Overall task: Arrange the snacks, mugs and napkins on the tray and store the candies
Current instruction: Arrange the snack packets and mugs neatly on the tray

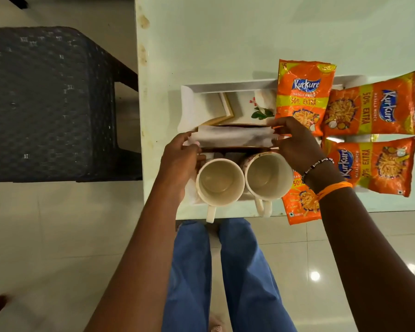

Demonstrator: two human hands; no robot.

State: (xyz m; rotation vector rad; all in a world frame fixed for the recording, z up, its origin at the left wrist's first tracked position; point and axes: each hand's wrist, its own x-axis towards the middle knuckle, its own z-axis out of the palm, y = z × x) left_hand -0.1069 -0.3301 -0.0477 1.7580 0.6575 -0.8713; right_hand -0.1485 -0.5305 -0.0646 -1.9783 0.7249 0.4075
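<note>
A white rectangular tray [225,87] lies on the pale table. Two cream mugs stand at its near edge, the left mug [219,182] and the right mug [266,176], handles pointing toward me. Just beyond the mugs, a dark napkin holder with white napkins [235,137] stands upright. My left hand [180,159] pinches its left end and my right hand [295,142] grips its right end. Several orange Kurkure snack packets lie on the tray's right side: one upright packet [302,92], two sideways packets [374,109] [379,164], and one [300,202] partly under my right wrist.
A dark woven chair [50,104] stands left of the table. The table's near edge [237,215] runs just below the mugs, and one packet overhangs it. My legs in blue jeans [225,271] stand on the glossy tiled floor.
</note>
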